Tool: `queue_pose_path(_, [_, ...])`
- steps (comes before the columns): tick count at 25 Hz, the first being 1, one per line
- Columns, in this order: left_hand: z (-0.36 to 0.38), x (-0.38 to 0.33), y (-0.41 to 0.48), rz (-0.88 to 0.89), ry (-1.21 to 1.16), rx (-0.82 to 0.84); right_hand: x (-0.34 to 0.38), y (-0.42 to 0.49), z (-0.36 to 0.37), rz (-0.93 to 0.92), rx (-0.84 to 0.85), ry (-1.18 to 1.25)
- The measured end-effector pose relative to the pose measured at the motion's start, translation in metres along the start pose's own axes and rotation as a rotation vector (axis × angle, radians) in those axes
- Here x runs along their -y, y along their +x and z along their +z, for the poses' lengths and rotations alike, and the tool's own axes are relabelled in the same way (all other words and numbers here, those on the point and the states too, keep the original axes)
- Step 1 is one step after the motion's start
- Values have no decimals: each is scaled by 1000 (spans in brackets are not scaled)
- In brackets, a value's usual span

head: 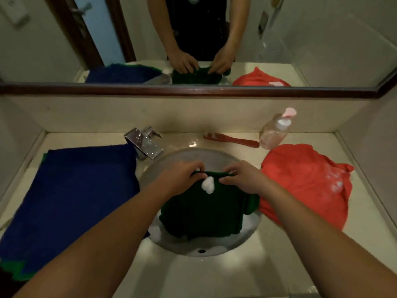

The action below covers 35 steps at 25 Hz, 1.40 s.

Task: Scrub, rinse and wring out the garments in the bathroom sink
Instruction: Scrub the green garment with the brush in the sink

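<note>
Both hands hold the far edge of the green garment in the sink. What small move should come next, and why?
Probably rub the two pinched parts together to work the foam in. The left hand and right hand pinch the edge of the green garment close together, a lump of foam lies between them, and suds sit in the sink, so scrubbing seems unfinished.

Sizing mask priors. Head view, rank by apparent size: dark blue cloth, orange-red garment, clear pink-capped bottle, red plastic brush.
1. dark blue cloth
2. orange-red garment
3. clear pink-capped bottle and red plastic brush: they look near alike, not ranked.
</note>
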<state>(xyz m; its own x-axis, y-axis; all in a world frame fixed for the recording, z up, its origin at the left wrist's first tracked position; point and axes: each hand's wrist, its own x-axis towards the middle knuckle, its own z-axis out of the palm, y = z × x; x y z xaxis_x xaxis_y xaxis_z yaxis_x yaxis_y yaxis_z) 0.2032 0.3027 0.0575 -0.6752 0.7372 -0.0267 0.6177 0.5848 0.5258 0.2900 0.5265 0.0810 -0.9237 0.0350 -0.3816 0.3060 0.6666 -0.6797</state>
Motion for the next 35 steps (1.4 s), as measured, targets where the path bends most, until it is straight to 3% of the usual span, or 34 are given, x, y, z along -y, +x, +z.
queue_pose_path(4, [64, 36, 36, -247, 186, -17, -44, 59, 38, 90, -201, -63])
queue_pose_path(8, [102, 50, 63, -192, 240, -106, -84, 107, 26, -73, -456, -152])
queue_pose_path(11, [104, 49, 76, -212, 272, -82, -103, 134, -2, -138, -659, -315])
queue_pose_path(15, [108, 41, 83, -258, 271, -64, -105, 166, -24, -116, -429, -366])
queue_pose_path(19, [122, 46, 63, -287, 223, -53, -109, 173, -28, -161, -320, -524])
queue_pose_path(24, [146, 62, 42, -306, 148, 159, -92, 111, 4, -128, -369, -105])
queue_pose_path(28, [186, 81, 39, -247, 175, 264, -100, 68, 85, 128, -337, 109])
queue_pose_path(32, [215, 111, -2, -366, 292, 237, -114, 70, 140, 416, -278, 179])
queue_pose_path(35, [202, 116, -39, -456, 354, 302, -125, 76, 157, 469, -253, 169])
